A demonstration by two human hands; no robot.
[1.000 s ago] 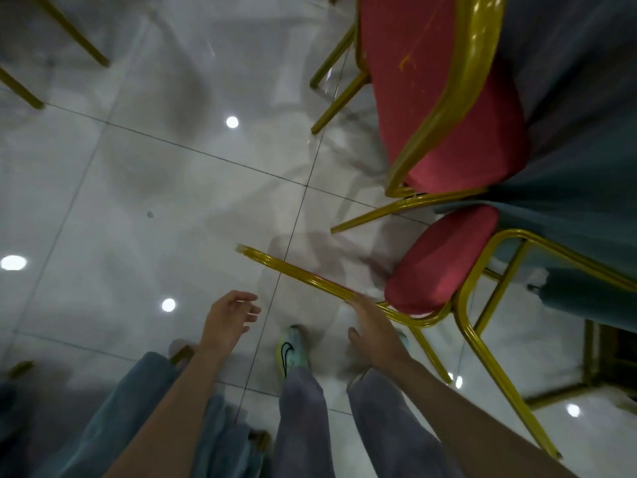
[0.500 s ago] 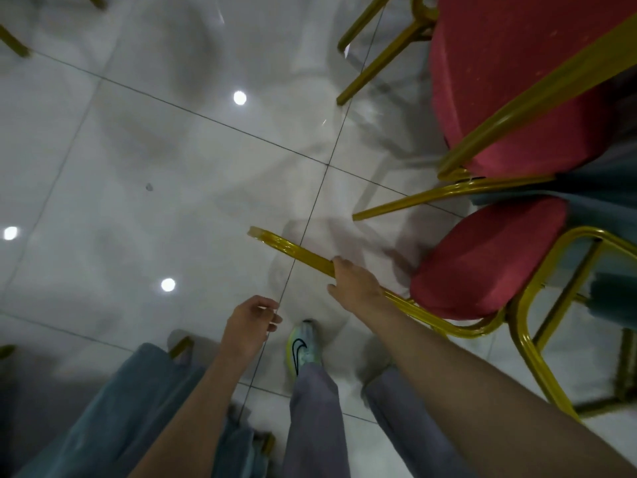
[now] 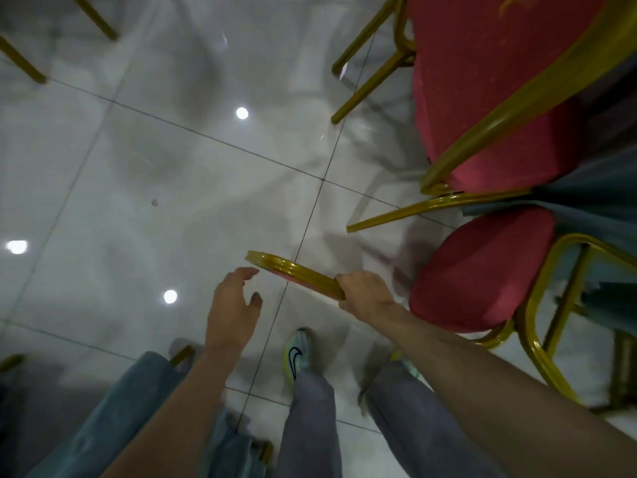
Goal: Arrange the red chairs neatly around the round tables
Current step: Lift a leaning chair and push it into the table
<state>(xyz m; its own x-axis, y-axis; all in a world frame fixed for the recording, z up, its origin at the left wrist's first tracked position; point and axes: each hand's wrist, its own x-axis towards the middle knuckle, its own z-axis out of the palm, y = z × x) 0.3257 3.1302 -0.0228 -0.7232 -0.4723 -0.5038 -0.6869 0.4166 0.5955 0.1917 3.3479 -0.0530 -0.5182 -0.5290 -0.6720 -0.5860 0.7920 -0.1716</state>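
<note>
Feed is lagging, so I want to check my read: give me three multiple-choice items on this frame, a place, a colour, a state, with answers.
1. Where is the right hand?
A) on the red seat
B) on the near chair's gold back rail
C) on the floor
2. What colour are the chair frames?
A) silver
B) black
C) gold
3. How is the left hand?
A) open, gripping nothing
B) gripping the rail
C) holding a shoe
Answers: 1 B, fingers curl round the rail; 2 C, legs and rails show gold; 3 A, fingers spread, nothing held.
</note>
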